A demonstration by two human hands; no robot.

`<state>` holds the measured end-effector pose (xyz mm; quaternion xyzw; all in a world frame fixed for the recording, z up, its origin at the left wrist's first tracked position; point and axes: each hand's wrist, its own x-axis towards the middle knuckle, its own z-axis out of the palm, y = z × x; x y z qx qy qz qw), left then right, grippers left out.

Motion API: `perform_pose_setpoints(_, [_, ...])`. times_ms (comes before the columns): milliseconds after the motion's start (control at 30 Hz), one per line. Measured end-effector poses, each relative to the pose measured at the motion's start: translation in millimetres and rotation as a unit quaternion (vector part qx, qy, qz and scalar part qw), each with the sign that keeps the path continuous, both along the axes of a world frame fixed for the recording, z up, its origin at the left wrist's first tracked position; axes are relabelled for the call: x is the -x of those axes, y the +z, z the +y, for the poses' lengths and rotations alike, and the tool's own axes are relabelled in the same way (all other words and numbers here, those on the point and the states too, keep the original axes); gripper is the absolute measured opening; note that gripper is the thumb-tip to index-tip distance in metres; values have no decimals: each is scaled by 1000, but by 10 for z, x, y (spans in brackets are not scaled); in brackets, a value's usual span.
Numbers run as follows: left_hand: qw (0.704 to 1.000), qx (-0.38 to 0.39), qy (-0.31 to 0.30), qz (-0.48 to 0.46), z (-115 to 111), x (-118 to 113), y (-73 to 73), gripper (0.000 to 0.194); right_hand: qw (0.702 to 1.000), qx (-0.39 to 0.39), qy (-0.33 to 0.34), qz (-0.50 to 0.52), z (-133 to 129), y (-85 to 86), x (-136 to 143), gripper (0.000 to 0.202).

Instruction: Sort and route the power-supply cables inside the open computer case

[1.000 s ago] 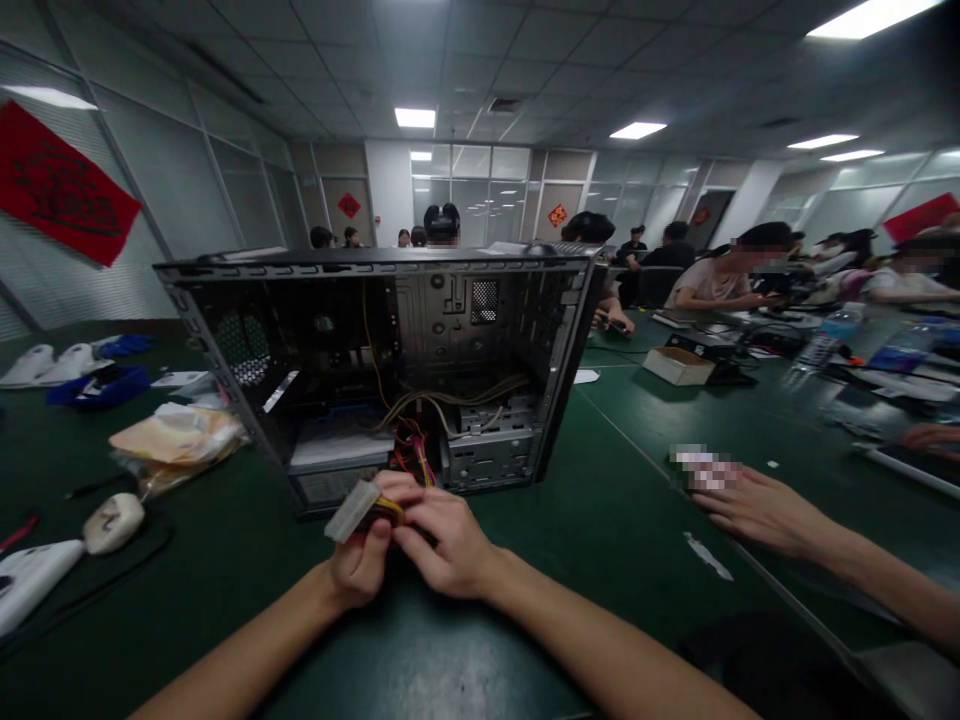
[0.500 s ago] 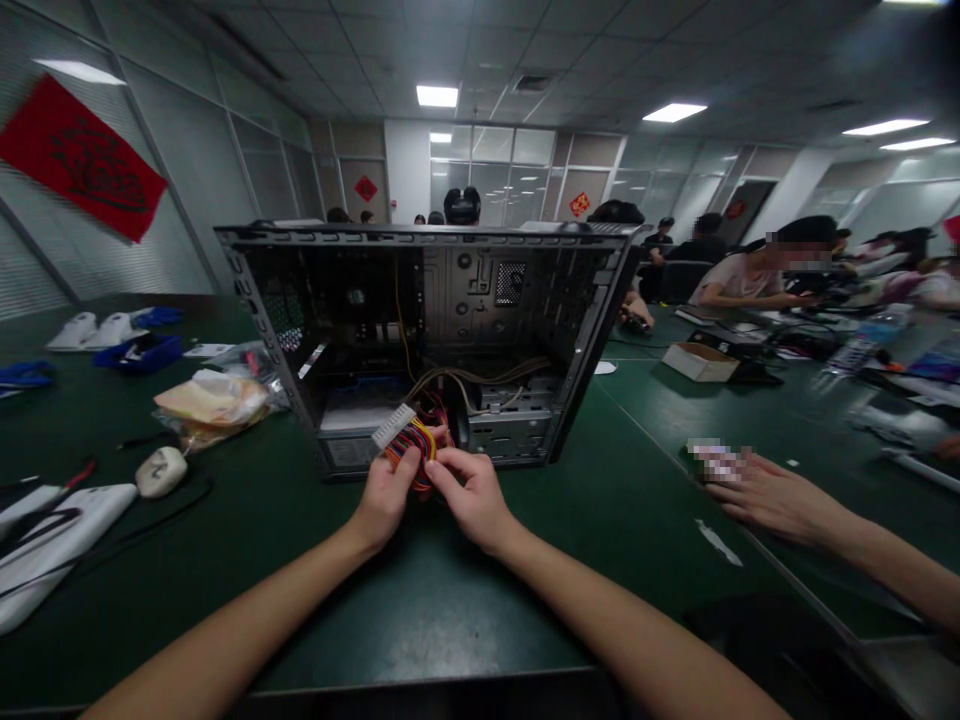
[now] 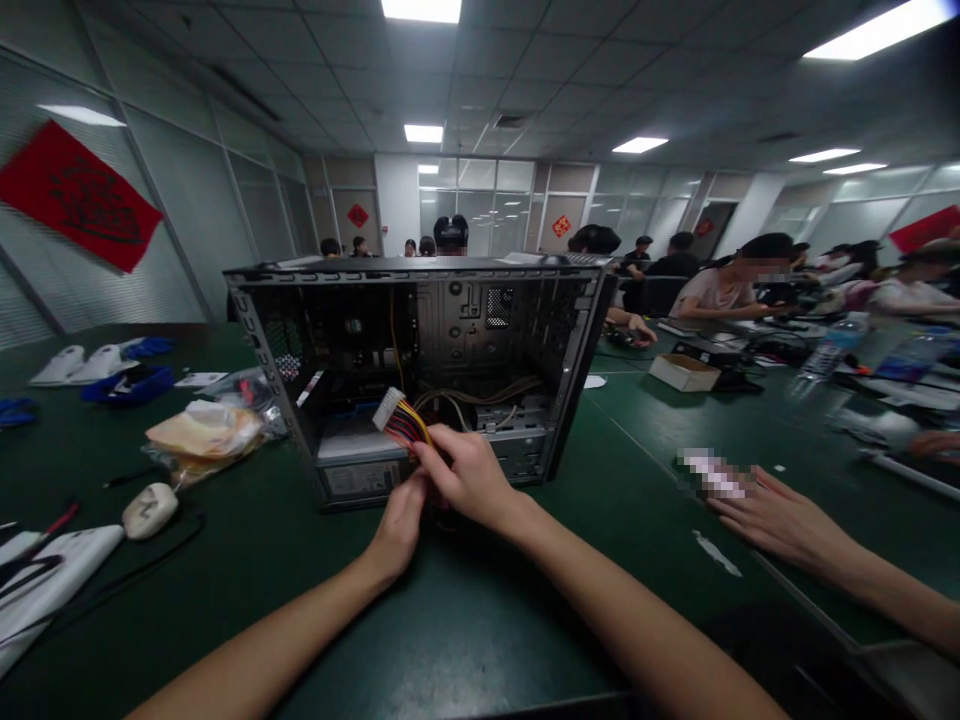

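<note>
Pinched the multicoloured wires (image 3: 409, 423) in the right hand (image 3: 474, 478), closing thumb and fingers just below the white multi-pin connector (image 3: 388, 408). Held this connector tilted up to the left, before the open side of the computer tower case (image 3: 450, 330) on the green table (image 3: 450, 640). Curled the left hand (image 3: 400, 527) just below the right; could not tell whether holding wires too.
</note>
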<state>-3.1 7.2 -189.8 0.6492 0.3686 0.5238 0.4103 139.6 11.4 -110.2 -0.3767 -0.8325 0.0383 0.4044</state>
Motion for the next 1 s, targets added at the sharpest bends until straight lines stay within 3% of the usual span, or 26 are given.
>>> perform_pose_setpoints(167, [999,32,-23,-5,47,-56,-6,46,983,9,-108,-151,184,593,382,31])
perform_pose_setpoints(267, [999,35,-26,-10,31,-48,37,45,973,24,-123,-194,341,769,587,34])
perform_pose_setpoints(567, [999,38,-33,13,8,-42,36,48,967,36,-150,-202,678,683,885,35])
perform_pose_setpoints(1000, [996,-10,-46,78,-19,-31,-7,47,965,31,-183,-187,706,635,917,32])
